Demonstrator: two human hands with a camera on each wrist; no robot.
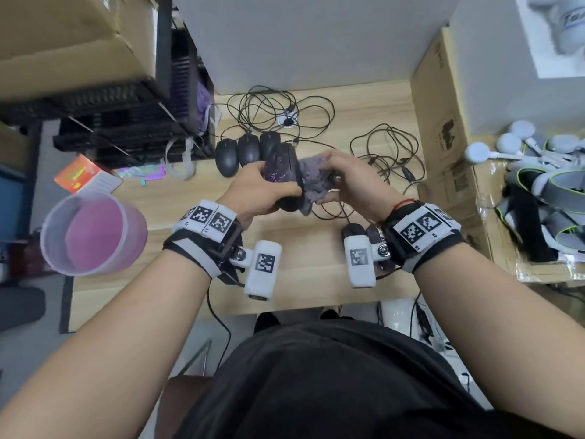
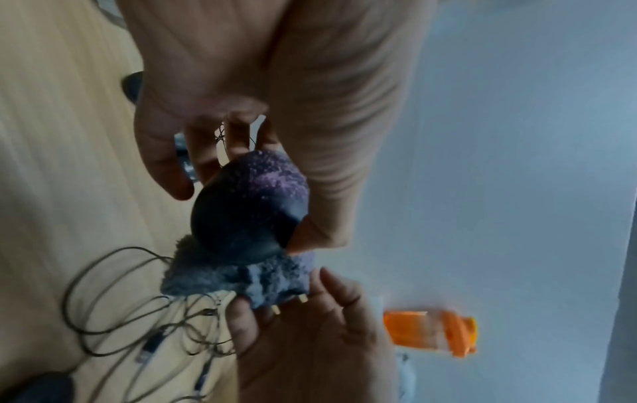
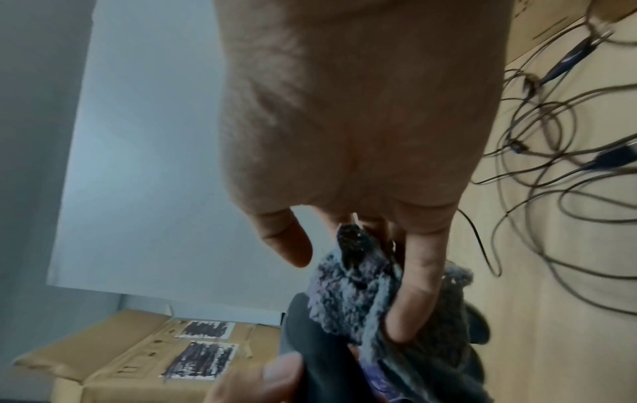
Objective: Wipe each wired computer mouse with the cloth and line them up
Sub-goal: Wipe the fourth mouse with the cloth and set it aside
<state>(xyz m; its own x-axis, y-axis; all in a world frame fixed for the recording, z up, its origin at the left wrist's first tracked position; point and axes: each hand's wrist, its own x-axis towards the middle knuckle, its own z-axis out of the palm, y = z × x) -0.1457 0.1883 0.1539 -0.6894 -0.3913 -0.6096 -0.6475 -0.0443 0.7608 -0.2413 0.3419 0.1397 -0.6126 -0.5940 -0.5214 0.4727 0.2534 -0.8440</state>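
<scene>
Nearest us, our left hand (image 1: 256, 191) grips a speckled black wired mouse (image 1: 283, 172) lifted off the counter (image 1: 300, 280) so our right hand (image 1: 351, 179), clutching the grey cloth (image 1: 311, 182), can rub its side; three wiped mice (image 1: 247, 150) wait lined up beyond

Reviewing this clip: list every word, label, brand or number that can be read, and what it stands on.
None reads clearly.
Wristband markers: square black-and-white codes, no letters.
Cardboard box on the right: dark logo and print, too blurred.
Orange packet: print too small.
White poster: blue lettering, cut off and blurred.
Paper labels on a carton: smeared dark print, unreadable.
</scene>
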